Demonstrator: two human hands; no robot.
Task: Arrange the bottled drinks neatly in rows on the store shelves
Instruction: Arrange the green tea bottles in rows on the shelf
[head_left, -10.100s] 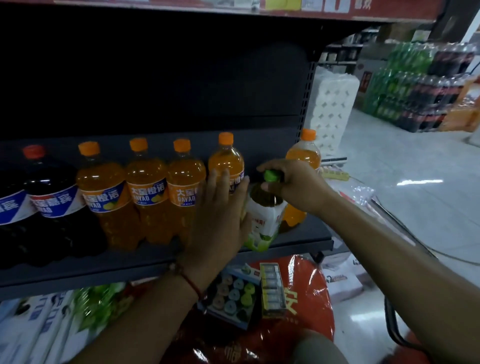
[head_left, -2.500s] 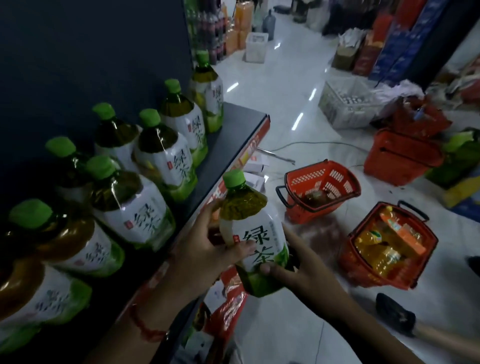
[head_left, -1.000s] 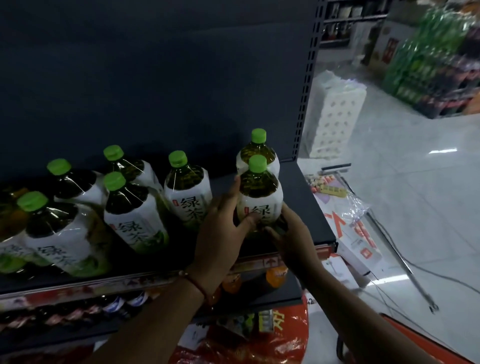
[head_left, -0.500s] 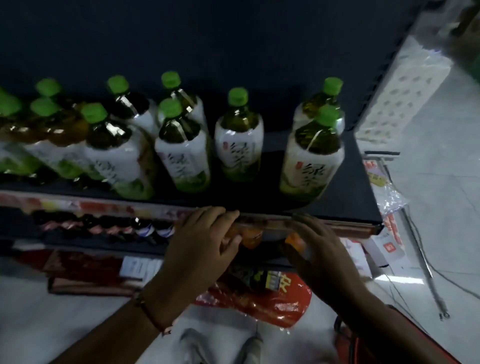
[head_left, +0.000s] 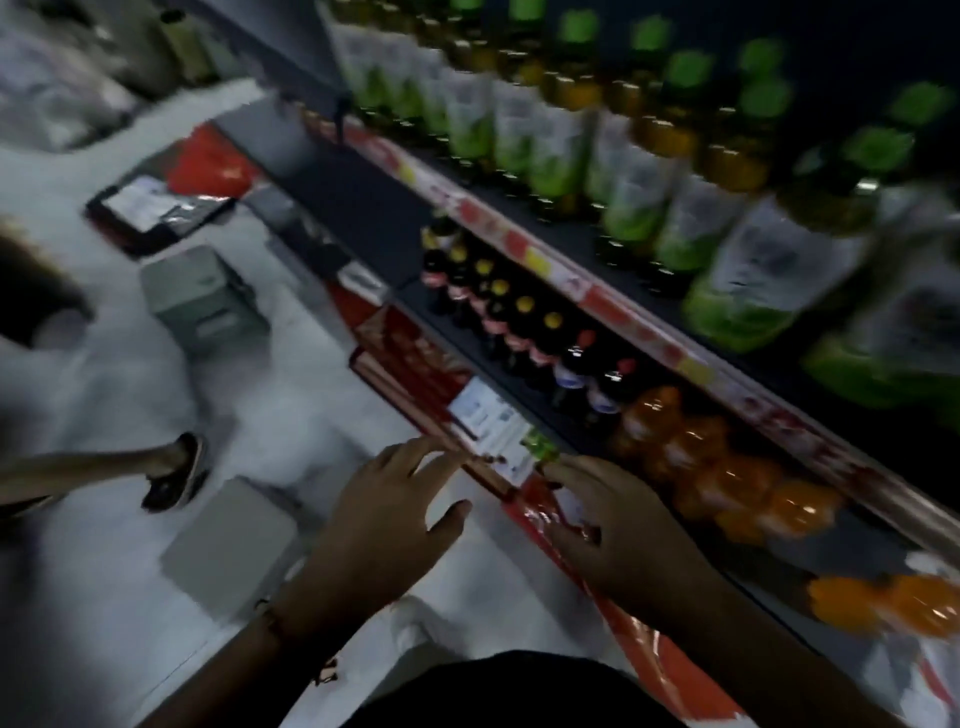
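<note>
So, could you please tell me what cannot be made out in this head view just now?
- Labels of the green-capped tea bottles: smeared by motion blur, unreadable.
- Orange drink bottles: lower parts hidden behind the shelf edge, labels not visible.
- Price strip: too blurred to read.
- Right hand: fingertips over red packaging; contact unclear.
- Left hand: open, empty.

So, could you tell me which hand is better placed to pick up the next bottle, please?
Probably the right hand: it hovers beside the orange bottles, open; the left hand hangs over the floor.
</note>
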